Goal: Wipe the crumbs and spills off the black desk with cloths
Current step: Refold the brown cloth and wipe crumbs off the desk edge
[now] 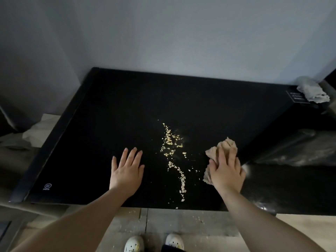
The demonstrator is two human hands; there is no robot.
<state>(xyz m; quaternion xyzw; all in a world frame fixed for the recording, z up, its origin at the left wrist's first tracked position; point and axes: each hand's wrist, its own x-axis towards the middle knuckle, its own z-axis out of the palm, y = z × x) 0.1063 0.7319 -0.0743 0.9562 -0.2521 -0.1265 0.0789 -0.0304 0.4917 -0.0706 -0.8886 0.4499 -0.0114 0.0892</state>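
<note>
White shoes on near floor; beyond, left hand flat, fingers spread, on black desk, right hand pressing flat on beige cloth right of crumbs.

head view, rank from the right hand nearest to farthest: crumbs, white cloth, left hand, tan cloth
1. tan cloth, directly under the right hand.
2. crumbs, just to its left.
3. left hand, beyond the crumbs, flat on the black desk.
4. white cloth, at the far right corner.
</note>
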